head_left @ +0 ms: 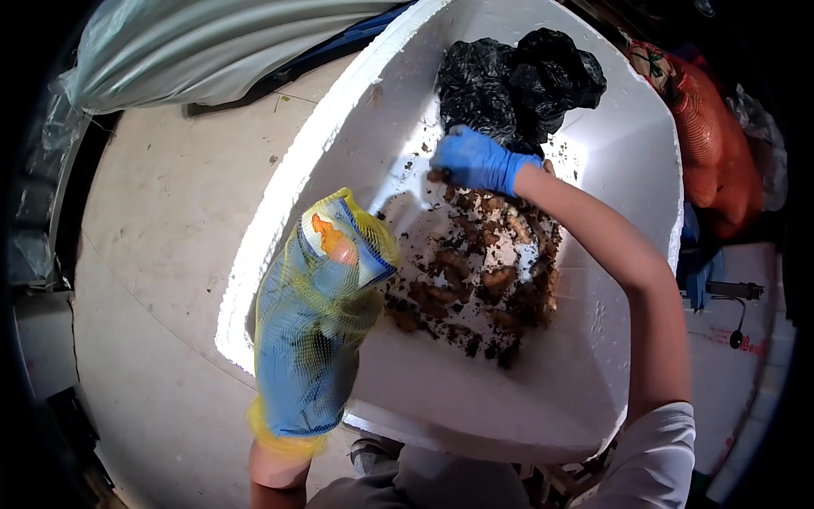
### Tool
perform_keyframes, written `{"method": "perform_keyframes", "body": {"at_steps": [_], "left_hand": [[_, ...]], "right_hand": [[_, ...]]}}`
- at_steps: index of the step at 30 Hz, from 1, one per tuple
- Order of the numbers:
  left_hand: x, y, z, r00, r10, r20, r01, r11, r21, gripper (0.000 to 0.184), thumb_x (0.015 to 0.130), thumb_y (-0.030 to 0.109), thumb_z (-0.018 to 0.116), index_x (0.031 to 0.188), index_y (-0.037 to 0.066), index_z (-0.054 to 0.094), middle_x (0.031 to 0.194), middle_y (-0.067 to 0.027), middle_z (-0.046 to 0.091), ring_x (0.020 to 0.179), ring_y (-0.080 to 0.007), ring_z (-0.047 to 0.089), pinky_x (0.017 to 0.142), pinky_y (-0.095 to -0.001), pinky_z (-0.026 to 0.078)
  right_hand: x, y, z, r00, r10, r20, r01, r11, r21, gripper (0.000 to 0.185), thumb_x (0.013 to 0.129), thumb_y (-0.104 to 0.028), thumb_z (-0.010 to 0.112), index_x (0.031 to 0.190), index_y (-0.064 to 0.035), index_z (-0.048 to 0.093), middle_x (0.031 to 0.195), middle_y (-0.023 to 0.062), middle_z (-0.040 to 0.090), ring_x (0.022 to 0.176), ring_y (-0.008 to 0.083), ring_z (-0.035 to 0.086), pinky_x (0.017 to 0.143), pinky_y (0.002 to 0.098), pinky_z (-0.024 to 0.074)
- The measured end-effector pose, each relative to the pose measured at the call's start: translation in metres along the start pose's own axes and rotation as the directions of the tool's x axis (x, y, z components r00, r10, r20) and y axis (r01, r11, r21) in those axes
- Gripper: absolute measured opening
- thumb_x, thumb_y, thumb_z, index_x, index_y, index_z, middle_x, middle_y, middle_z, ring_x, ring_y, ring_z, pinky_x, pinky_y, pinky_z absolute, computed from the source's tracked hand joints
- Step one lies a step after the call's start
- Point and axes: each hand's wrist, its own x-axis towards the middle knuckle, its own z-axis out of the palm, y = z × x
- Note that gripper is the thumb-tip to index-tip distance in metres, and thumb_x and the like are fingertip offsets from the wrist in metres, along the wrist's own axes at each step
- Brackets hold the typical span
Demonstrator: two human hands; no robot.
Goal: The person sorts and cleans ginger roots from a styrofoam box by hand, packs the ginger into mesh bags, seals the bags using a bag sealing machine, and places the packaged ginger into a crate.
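Observation:
A sleeve of yellow mesh netting (331, 297) covers my left hand (342, 251) and forearm, with blue material showing beneath it. Through the net, what looks like my thumb presses on a white printed tube (307, 231) with an orange mark and a blue rim; the other fingers are hidden. In a blue glove, my right hand (479, 161) is inside the white foam box (551, 416), its fingers curled downward. It is at the upper edge of a pile of knobbly, soil-covered brown roots (500, 278). A brown piece shows under its fingertips, but whether it is gripped is hidden.
Black plastic bags (517, 81) lie at the far end of the box, just beyond my right hand. Loose soil is scattered over the box floor. To the right stands an orange-red mesh sack (716, 140). A pale plastic sheet (212, 51) hangs at the upper left.

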Motion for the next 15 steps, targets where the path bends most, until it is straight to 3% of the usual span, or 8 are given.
{"method": "perform_keyframes", "body": {"at_steps": [1, 2, 4, 5, 7, 12, 13, 15], "left_hand": [[0.0, 0.0, 0.0, 1.0, 0.004, -0.001, -0.004, 1.0, 0.014, 0.04, 0.084, 0.008, 0.044, 0.123, 0.003, 0.034, 0.091, -0.0091, 0.045, 0.064, -0.0058, 0.041, 0.053, -0.0128, 0.037], [0.0, 0.0, 0.0, 1.0, 0.01, -0.005, -0.01, 0.999, 0.032, 0.041, 0.085, 0.009, 0.043, 0.124, 0.003, 0.033, 0.091, -0.0089, 0.045, 0.063, -0.0048, 0.04, 0.052, -0.0118, 0.036], [0.0, 0.001, 0.001, 0.999, 0.023, -0.022, -0.021, 0.997, 0.072, 0.041, 0.086, 0.01, 0.042, 0.125, 0.002, 0.031, 0.091, -0.0092, 0.044, 0.062, -0.0038, 0.039, 0.051, -0.0109, 0.036], [-0.001, 0.001, 0.001, 0.999, 0.029, -0.029, -0.026, 0.995, 0.097, 0.041, 0.086, 0.01, 0.042, 0.125, 0.002, 0.031, 0.091, -0.0095, 0.044, 0.062, -0.0039, 0.039, 0.05, -0.011, 0.036], [0.001, 0.004, 0.003, 0.989, 0.12, -0.09, -0.108, 0.986, 0.13, 0.039, 0.086, 0.009, 0.043, 0.123, 0.001, 0.035, 0.087, -0.0072, 0.046, 0.059, -0.0038, 0.039, 0.05, -0.0109, 0.035], [0.003, 0.008, 0.012, 0.984, 0.08, -0.162, -0.074, 0.996, 0.04, 0.036, 0.084, 0.011, 0.048, 0.118, -0.001, 0.042, 0.085, -0.0037, 0.05, 0.057, -0.0032, 0.038, 0.05, -0.0123, 0.034], [0.003, 0.012, 0.017, 0.969, 0.01, -0.247, -0.035, 0.995, -0.095, 0.037, 0.083, 0.012, 0.049, 0.117, -0.002, 0.043, 0.088, -0.0035, 0.05, 0.06, -0.0032, 0.04, 0.052, -0.0129, 0.035], [0.003, 0.015, 0.015, 0.959, -0.04, -0.28, -0.016, 0.98, -0.196, 0.037, 0.083, 0.013, 0.05, 0.116, -0.002, 0.044, 0.093, -0.0037, 0.051, 0.067, -0.0036, 0.043, 0.056, -0.0133, 0.036]], "right_hand": [[-0.023, -0.011, 0.014, 0.871, -0.308, -0.384, 0.318, 0.947, -0.039, 0.022, 0.074, -0.031, 0.057, 0.087, -0.0136, 0.058, 0.074, 0.0034, 0.056, 0.075, 0.0191, 0.056, 0.085, 0.0376, 0.0364], [-0.041, -0.03, 0.004, 0.754, -0.394, -0.525, 0.421, 0.904, -0.074, 0.023, 0.073, -0.029, 0.06, 0.09, -0.0128, 0.057, 0.076, 0.0044, 0.056, 0.073, 0.0203, 0.056, 0.083, 0.0364, 0.0407], [-0.066, -0.044, 0.004, 0.902, -0.179, -0.392, 0.259, 0.952, 0.163, 0.033, 0.07, -0.028, 0.063, 0.097, -0.011, 0.053, 0.081, 0.0075, 0.055, 0.075, 0.0235, 0.056, 0.072, 0.0352, 0.046], [-0.077, -0.048, -0.001, 0.901, 0.127, -0.415, -0.042, 0.977, 0.209, 0.039, 0.07, -0.029, 0.064, 0.101, -0.0105, 0.05, 0.084, 0.0091, 0.054, 0.075, 0.0255, 0.056, 0.069, 0.0355, 0.0467], [-0.09, -0.044, 0.001, 0.711, 0.622, -0.329, -0.483, 0.771, 0.415, 0.059, 0.069, -0.031, 0.065, 0.116, -0.0097, 0.036, 0.094, 0.0154, 0.051, 0.078, 0.0328, 0.055, 0.066, 0.0381, 0.0465], [-0.034, 0.03, 0.003, 0.647, 0.759, -0.074, -0.62, 0.58, 0.528, 0.078, 0.07, -0.022, 0.064, 0.13, -0.0136, 0.016, 0.11, 0.0256, 0.044, 0.102, 0.0399, 0.045, 0.087, 0.0399, 0.0366], [-0.012, 0.081, 0.023, 0.369, 0.848, -0.381, -0.67, 0.527, 0.523, 0.075, 0.07, -0.02, 0.063, 0.13, -0.0135, 0.018, 0.113, 0.0256, 0.043, 0.103, 0.0393, 0.045, 0.088, 0.0388, 0.0365], [0.01, 0.131, 0.026, 0.092, 0.883, -0.459, -0.662, 0.399, 0.635, 0.067, 0.071, -0.016, 0.06, 0.128, -0.0121, 0.026, 0.117, 0.0243, 0.042, 0.106, 0.0378, 0.043, 0.089, 0.0375, 0.0362]]}}
